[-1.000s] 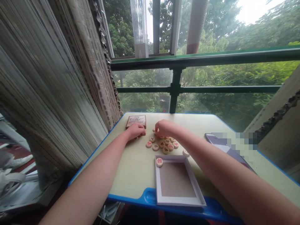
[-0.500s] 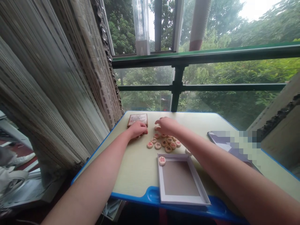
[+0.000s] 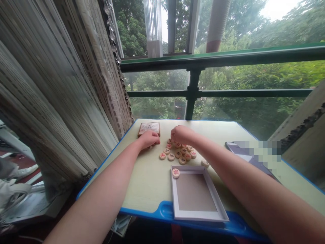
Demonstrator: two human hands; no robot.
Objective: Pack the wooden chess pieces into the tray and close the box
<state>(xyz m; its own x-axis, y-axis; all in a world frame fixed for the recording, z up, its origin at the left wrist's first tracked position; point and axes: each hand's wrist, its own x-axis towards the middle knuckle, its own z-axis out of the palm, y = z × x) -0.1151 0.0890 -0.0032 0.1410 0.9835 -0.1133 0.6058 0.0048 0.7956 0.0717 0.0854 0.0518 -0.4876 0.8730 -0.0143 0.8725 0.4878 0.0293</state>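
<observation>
The bench (image 3: 149, 183) is spread beneath both grips. Nearer the body than the right grip, a shallow tray (image 3: 201, 216) is set at the bench edge; well to that grip's right, a dark flat device (image 3: 243, 157) is laid. A small box (image 3: 149, 126) is placed just beyond the left grip (image 3: 150, 138), whose fingers are loosely curled; whether anything is held there cannot be told. Since half a second ago, the parted fingers of the right grip (image 3: 180, 134) have been drawn in narrow; whether a piece is pinched is hidden. Round pieces (image 3: 178, 154) are clustered just below it, towards the body. The handling is thus judged to be centred on these, while one red-marked piece (image 3: 175, 173) has been left unmoved at the tray's far left corner.
</observation>
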